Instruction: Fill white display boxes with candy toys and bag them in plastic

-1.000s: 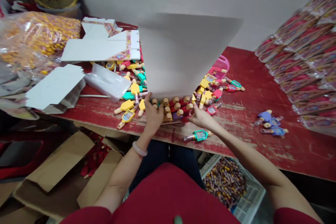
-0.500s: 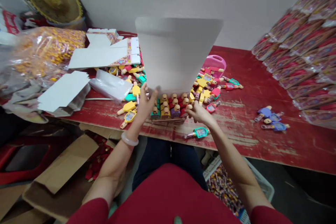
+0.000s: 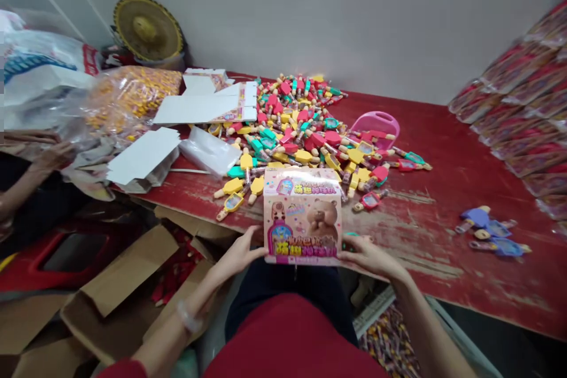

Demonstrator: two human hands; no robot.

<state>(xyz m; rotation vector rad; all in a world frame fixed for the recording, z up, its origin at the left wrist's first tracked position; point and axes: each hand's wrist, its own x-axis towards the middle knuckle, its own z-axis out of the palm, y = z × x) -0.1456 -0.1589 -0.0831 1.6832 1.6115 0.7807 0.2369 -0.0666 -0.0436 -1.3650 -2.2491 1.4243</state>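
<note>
A printed pink cardboard box (image 3: 302, 215) with a brown bear picture stands with its lid down at the table's front edge. My left hand (image 3: 241, 255) grips its lower left side, the thumb on the front face. On the lower right side my right hand (image 3: 368, 255) holds it the same way. The box's contents are hidden. Part of a green toy (image 3: 351, 238) shows behind my right hand. Beyond the box lies a heap of small red, yellow and green toys (image 3: 305, 140) with clear tubes.
A pink plastic basket (image 3: 376, 124) stands right of the heap. Folded white cartons (image 3: 195, 108) and a clear bag of yellow pieces (image 3: 133, 91) lie left. Purple toys (image 3: 496, 230) and stacked packets (image 3: 514, 112) are right. Another person's hand (image 3: 55, 156) shows far left.
The box's raised white lid has come down over the rows of toys. Both hands have moved to the box's lower sides, and the box now sits nearer to me. My view has shifted.
</note>
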